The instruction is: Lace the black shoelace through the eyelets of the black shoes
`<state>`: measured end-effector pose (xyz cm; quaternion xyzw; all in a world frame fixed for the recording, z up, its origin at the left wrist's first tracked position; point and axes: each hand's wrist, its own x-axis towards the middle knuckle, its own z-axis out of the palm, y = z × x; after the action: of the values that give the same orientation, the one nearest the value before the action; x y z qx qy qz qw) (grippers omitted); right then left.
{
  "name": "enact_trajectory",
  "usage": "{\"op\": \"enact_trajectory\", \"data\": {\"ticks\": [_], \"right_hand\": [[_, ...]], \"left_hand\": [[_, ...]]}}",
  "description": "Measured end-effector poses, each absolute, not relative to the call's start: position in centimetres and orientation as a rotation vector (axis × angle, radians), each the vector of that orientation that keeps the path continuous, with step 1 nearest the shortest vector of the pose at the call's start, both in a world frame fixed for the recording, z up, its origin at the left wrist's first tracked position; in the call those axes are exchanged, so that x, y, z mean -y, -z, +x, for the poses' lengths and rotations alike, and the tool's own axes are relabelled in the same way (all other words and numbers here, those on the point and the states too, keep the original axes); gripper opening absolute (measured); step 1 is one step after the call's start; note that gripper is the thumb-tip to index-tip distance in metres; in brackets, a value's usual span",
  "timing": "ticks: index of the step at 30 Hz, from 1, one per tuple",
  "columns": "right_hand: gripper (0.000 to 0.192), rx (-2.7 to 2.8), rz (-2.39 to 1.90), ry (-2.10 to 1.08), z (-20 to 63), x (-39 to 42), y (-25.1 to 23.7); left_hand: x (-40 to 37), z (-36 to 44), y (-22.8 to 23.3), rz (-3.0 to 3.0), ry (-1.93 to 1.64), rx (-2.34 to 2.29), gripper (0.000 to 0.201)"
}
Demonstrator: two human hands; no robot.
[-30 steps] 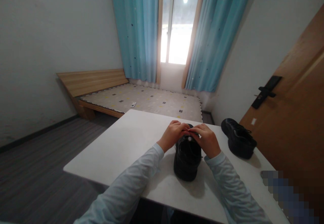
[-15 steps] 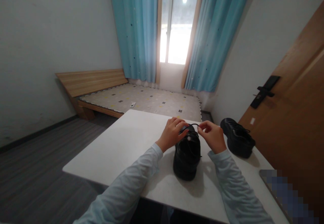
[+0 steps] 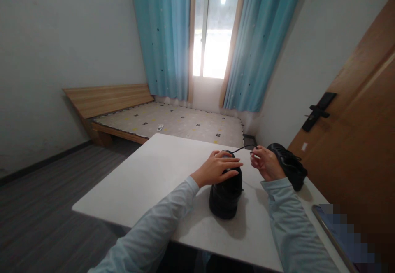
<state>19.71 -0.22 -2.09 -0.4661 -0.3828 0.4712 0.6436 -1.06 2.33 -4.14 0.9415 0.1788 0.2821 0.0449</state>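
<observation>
A black lace-up shoe (image 3: pixel 224 204) stands on the white table (image 3: pixel 129 182), its heel toward me. Across its upper lies my left hand (image 3: pixel 217 168), fingers stretched out and somewhat spread, hiding most of the lacing. To the right of the shoe, my right hand (image 3: pixel 268 164) is raised with thumb and fingers pinched on a black shoelace (image 3: pixel 245 145). The lace arcs up from the shoe's front to those fingertips. Another black shoe (image 3: pixel 291 166) rests at the table's right side, just behind my right hand and partly covered by it.
At the right edge of the table lies a flat device with a blurred screen (image 3: pixel 339 232). Beyond the table is a bed (image 3: pixel 182 120) with a small white remote (image 3: pixel 159 127) on it. A wooden door (image 3: pixel 348 120) with a black handle stands close on the right.
My right hand has moved right, drawing the lace out longer. My left hand has flattened, its fingers now reaching across the shoe's upper.
</observation>
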Motion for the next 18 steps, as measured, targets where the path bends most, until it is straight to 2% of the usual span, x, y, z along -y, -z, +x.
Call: {"op": "enact_trajectory", "data": {"ticks": [8,18], "right_hand": [[0.030,1.148,-1.321,-1.156,20.6,-0.1,3.3],[0.032,1.414,-1.504,-0.992,21.6,-0.9,4.2]], "left_hand": [[-2.4,-1.1,4.4,2.847,-0.833,-0.598,0.033],[-2.6,-1.3,4.7,2.783,-0.849,-0.636,0.029]]}}
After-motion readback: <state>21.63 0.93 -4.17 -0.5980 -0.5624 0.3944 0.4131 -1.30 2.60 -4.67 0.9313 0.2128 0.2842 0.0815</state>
